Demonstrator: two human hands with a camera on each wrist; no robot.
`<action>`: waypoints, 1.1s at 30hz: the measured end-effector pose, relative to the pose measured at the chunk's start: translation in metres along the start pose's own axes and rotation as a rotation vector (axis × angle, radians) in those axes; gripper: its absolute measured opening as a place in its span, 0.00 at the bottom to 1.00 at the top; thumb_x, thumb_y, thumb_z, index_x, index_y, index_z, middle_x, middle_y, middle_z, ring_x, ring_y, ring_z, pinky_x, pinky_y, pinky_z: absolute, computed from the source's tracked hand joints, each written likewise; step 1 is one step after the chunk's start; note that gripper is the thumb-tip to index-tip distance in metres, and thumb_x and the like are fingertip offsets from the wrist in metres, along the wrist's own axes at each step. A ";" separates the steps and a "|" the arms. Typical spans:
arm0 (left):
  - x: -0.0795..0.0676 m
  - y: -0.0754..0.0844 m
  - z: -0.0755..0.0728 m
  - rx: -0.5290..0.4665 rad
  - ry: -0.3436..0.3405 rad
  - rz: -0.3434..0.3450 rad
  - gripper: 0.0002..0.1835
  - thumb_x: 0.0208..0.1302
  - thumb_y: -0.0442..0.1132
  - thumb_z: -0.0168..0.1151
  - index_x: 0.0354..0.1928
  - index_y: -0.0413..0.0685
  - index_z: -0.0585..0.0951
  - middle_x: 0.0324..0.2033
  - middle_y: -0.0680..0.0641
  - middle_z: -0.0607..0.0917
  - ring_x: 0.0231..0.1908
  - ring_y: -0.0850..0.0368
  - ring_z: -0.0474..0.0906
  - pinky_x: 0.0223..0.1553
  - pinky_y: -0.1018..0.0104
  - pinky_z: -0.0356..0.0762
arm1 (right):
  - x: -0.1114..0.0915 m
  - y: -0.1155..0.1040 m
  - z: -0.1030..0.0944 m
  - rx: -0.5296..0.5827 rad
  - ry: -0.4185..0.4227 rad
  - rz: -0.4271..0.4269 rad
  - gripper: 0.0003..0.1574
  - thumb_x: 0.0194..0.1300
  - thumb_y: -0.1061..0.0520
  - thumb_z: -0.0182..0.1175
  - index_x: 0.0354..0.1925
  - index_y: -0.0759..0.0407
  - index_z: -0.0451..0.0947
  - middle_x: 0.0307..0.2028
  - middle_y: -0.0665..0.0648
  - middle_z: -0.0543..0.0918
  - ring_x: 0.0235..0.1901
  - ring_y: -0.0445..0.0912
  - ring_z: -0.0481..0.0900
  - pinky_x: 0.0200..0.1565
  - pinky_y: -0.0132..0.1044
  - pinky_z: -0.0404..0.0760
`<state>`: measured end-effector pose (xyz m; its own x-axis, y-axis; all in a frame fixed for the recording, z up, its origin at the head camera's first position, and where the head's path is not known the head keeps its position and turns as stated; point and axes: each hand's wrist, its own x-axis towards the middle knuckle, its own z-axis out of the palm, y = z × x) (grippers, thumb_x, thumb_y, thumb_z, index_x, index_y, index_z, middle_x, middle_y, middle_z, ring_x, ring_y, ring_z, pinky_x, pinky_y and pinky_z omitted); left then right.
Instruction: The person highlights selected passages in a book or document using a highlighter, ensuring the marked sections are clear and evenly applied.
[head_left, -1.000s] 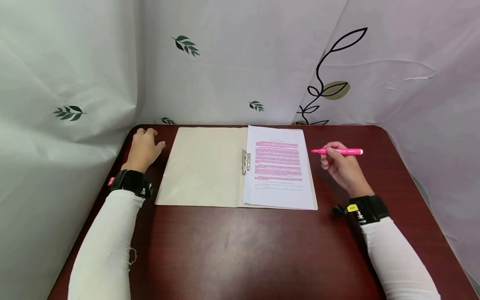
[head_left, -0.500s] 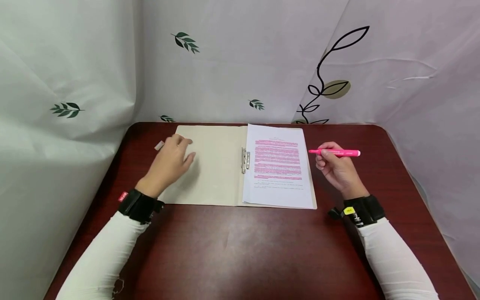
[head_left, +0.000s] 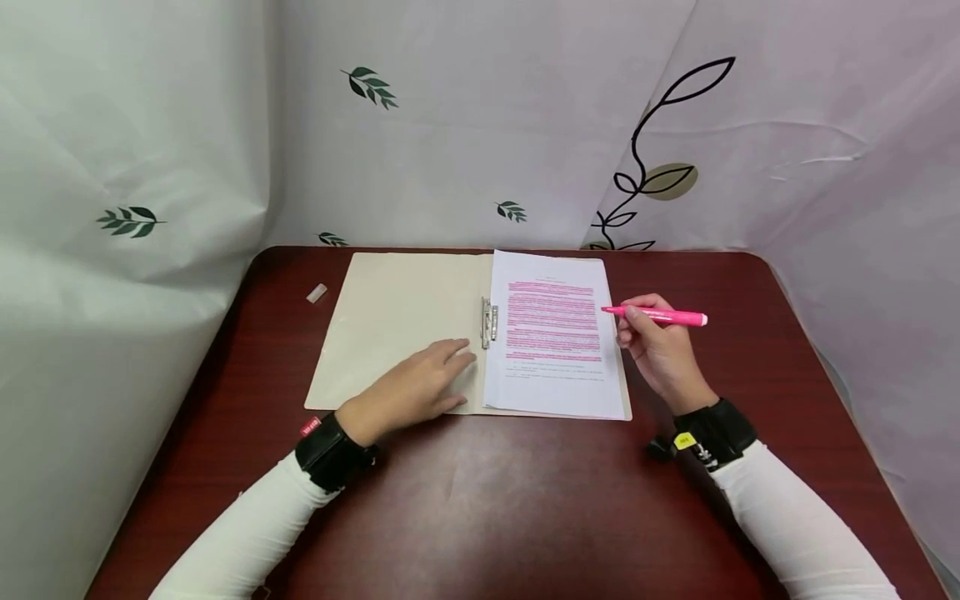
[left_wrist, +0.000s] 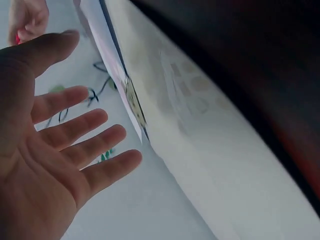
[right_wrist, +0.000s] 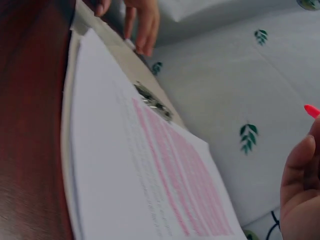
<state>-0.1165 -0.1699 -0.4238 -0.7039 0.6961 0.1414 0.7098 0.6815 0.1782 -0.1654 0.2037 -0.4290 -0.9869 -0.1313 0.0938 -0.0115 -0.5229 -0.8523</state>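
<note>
A cream file folder [head_left: 397, 308] lies spread flat on the table, with a metal clip [head_left: 489, 323] along its spine. White printed sheets [head_left: 555, 392] sit on its right half, most of the top page's text marked in pink. Over the lower part of the left cover, close to the spine, is my left hand [head_left: 416, 385], its fingers spread and nothing in them. My right hand [head_left: 663, 358] pinches a pink highlighter [head_left: 675, 317] near the sheets' right edge. The highlighter's tip points left and overlaps the page margin in the head view; the right wrist view catches its pink tip [right_wrist: 312, 110].
A small whitish block [head_left: 317, 292] rests on the dark red-brown table [head_left: 510, 508] left of the folder. Pale fabric [head_left: 450, 125] with leaf prints hangs behind the table and along its sides.
My left hand has moved from the table's far left, across the cover, toward the spine, uncovering the small whitish block. My right hand has shifted slightly left with the highlighter, its tip reaching the page.
</note>
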 end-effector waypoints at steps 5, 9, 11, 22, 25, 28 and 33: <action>0.005 0.011 0.008 -0.002 -0.108 0.011 0.37 0.61 0.46 0.76 0.68 0.37 0.74 0.70 0.31 0.72 0.69 0.33 0.71 0.67 0.42 0.74 | -0.004 0.009 0.003 -0.020 0.029 0.012 0.04 0.75 0.65 0.57 0.43 0.60 0.79 0.30 0.56 0.85 0.24 0.43 0.80 0.32 0.28 0.85; 0.007 0.019 0.011 -0.011 -0.183 -0.013 0.40 0.65 0.49 0.73 0.73 0.38 0.70 0.74 0.31 0.66 0.71 0.28 0.67 0.62 0.37 0.77 | -0.006 0.013 0.003 0.000 0.008 0.039 0.05 0.76 0.66 0.56 0.43 0.60 0.78 0.29 0.56 0.86 0.24 0.42 0.81 0.31 0.28 0.85; 0.009 0.021 0.013 -0.019 -0.196 -0.015 0.39 0.67 0.49 0.71 0.73 0.38 0.69 0.75 0.30 0.64 0.70 0.26 0.66 0.63 0.38 0.76 | -0.006 0.015 0.004 0.007 0.000 0.052 0.05 0.76 0.66 0.55 0.43 0.60 0.77 0.29 0.56 0.86 0.24 0.42 0.81 0.31 0.28 0.85; 0.009 0.030 0.020 0.000 -0.191 -0.001 0.28 0.72 0.41 0.65 0.69 0.38 0.71 0.72 0.28 0.68 0.67 0.23 0.70 0.55 0.41 0.83 | -0.003 0.032 0.011 -0.078 0.113 0.112 0.04 0.76 0.63 0.57 0.41 0.57 0.77 0.27 0.54 0.84 0.22 0.40 0.78 0.28 0.26 0.81; 0.012 0.031 0.019 -0.001 -0.176 -0.004 0.26 0.73 0.40 0.64 0.68 0.38 0.72 0.71 0.28 0.69 0.66 0.23 0.71 0.54 0.42 0.84 | -0.001 0.034 0.012 -0.095 0.106 0.115 0.04 0.77 0.63 0.57 0.42 0.57 0.77 0.27 0.53 0.84 0.22 0.39 0.78 0.27 0.26 0.80; 0.016 0.033 0.019 -0.011 -0.175 -0.012 0.24 0.73 0.40 0.63 0.66 0.38 0.72 0.70 0.28 0.69 0.65 0.23 0.72 0.53 0.42 0.84 | 0.002 0.034 0.014 -0.109 0.102 0.109 0.02 0.77 0.61 0.57 0.42 0.58 0.77 0.27 0.53 0.83 0.23 0.39 0.78 0.27 0.26 0.80; 0.020 0.036 0.020 -0.020 -0.191 -0.030 0.24 0.73 0.40 0.64 0.66 0.38 0.73 0.70 0.27 0.69 0.64 0.21 0.72 0.51 0.41 0.85 | 0.004 0.034 0.018 -0.115 0.122 0.094 0.02 0.76 0.62 0.58 0.41 0.58 0.77 0.27 0.53 0.83 0.22 0.39 0.78 0.27 0.26 0.80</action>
<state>-0.1046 -0.1270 -0.4339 -0.7054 0.7070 -0.0508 0.6866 0.6993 0.1988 -0.1664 0.1702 -0.4479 -0.9966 -0.0681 -0.0463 0.0704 -0.4123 -0.9083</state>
